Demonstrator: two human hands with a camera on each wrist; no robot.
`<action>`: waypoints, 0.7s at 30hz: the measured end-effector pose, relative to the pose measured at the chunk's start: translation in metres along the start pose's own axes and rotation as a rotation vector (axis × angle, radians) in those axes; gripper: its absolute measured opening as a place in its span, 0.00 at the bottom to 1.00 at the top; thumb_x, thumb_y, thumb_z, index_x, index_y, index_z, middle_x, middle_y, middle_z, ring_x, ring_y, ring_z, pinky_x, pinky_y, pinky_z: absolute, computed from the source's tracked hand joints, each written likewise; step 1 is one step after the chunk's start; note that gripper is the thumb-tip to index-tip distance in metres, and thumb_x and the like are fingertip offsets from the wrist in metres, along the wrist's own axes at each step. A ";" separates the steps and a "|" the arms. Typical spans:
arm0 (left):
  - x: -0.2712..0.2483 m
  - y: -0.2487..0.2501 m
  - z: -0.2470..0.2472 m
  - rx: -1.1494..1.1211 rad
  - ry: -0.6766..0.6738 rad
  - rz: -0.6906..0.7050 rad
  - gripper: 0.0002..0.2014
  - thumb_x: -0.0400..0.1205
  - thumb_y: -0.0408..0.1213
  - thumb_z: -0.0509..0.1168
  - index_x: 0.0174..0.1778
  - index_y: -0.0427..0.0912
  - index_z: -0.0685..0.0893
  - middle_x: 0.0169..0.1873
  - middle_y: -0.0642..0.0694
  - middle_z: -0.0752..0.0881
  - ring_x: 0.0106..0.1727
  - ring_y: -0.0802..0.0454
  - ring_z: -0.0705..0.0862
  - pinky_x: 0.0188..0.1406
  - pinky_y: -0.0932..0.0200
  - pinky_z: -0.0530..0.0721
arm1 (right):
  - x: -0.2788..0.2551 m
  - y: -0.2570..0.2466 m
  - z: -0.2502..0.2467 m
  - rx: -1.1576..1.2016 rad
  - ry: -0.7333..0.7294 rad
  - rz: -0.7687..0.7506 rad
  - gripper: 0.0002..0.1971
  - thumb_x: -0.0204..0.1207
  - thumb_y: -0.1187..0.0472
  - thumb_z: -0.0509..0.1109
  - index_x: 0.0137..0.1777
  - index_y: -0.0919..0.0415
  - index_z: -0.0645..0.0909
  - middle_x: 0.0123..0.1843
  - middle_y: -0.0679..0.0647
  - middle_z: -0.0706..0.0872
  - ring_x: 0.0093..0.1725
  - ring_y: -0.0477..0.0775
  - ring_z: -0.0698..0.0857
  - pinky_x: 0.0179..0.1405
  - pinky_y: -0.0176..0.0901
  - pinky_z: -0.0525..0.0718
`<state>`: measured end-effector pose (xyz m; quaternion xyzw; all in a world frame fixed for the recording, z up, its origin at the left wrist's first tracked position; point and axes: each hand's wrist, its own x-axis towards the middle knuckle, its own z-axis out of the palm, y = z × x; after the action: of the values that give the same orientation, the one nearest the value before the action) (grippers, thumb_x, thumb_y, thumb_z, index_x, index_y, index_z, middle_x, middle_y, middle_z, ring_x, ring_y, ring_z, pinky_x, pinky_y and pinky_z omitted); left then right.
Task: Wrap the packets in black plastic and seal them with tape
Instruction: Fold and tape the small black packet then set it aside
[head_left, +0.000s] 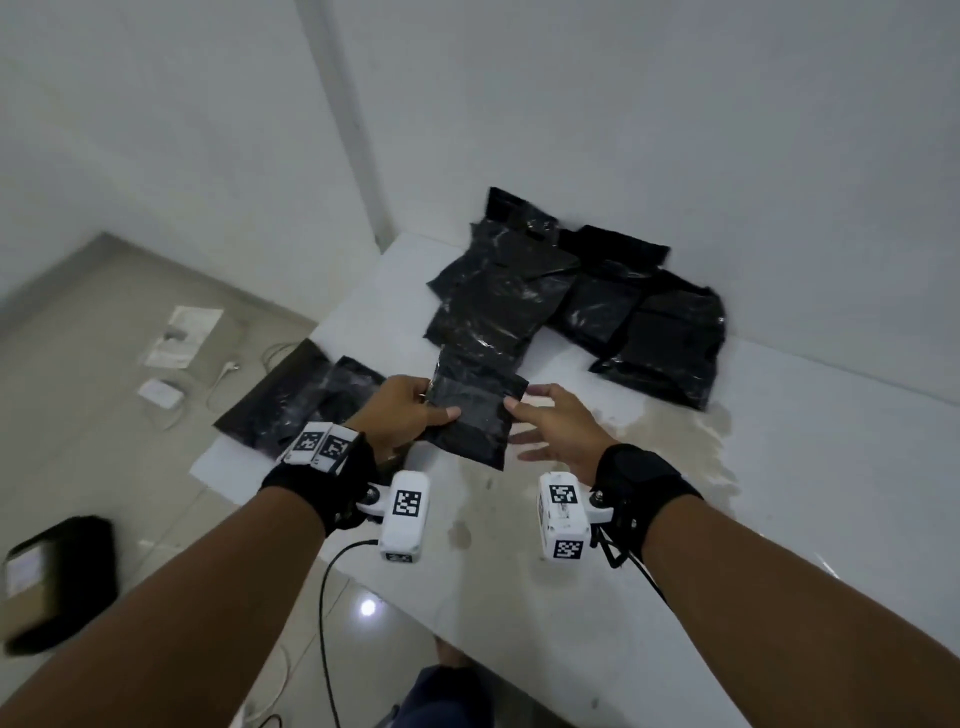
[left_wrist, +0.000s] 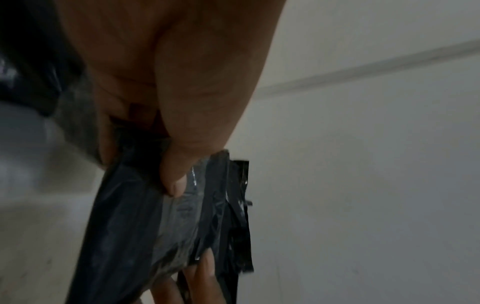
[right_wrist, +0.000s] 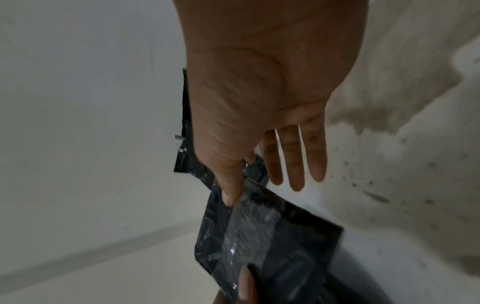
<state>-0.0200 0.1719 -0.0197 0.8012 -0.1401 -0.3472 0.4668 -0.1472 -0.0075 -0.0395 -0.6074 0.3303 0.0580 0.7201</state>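
A flat packet wrapped in black plastic (head_left: 475, 421) with glossy clear tape across it is held just above the white table (head_left: 675, 519). My left hand (head_left: 405, 415) grips its left edge, thumb on top and fingers underneath. The left wrist view shows that thumb pressing the taped face of the packet (left_wrist: 145, 226). My right hand (head_left: 550, 426) pinches the right edge of the packet (right_wrist: 272, 236) with the thumb on top. Its other three fingers (right_wrist: 296, 160) stay straight and spread.
Several wrapped black packets (head_left: 519, 291) lie piled against the back wall, more to the right (head_left: 660, 338). Black plastic sheets (head_left: 301, 400) overhang the table's left edge. A brownish stain (head_left: 665, 431) marks the tabletop. On the floor lie papers, cables (head_left: 176, 338) and a box (head_left: 57, 577).
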 end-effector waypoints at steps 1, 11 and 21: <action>0.001 -0.006 -0.020 0.000 0.009 -0.012 0.06 0.78 0.30 0.76 0.47 0.31 0.90 0.43 0.36 0.92 0.39 0.46 0.90 0.40 0.58 0.88 | 0.009 -0.006 0.014 -0.010 -0.007 -0.011 0.26 0.77 0.51 0.77 0.71 0.52 0.71 0.60 0.57 0.86 0.52 0.57 0.90 0.51 0.55 0.90; 0.011 -0.054 -0.171 0.017 0.186 -0.043 0.10 0.76 0.41 0.78 0.44 0.37 0.89 0.42 0.35 0.92 0.42 0.41 0.90 0.46 0.47 0.89 | 0.090 -0.053 0.170 -0.138 -0.176 -0.055 0.07 0.78 0.69 0.74 0.49 0.60 0.79 0.41 0.61 0.86 0.36 0.59 0.84 0.45 0.55 0.89; 0.017 -0.106 -0.222 -0.473 0.391 -0.190 0.08 0.79 0.25 0.73 0.52 0.34 0.82 0.50 0.36 0.89 0.44 0.46 0.92 0.43 0.50 0.92 | 0.124 -0.063 0.259 -0.216 -0.148 -0.005 0.15 0.79 0.66 0.74 0.62 0.64 0.76 0.49 0.64 0.88 0.39 0.58 0.88 0.41 0.49 0.90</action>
<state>0.1341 0.3628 -0.0444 0.7314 0.1121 -0.2517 0.6238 0.0842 0.1735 -0.0436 -0.6765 0.2664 0.1360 0.6730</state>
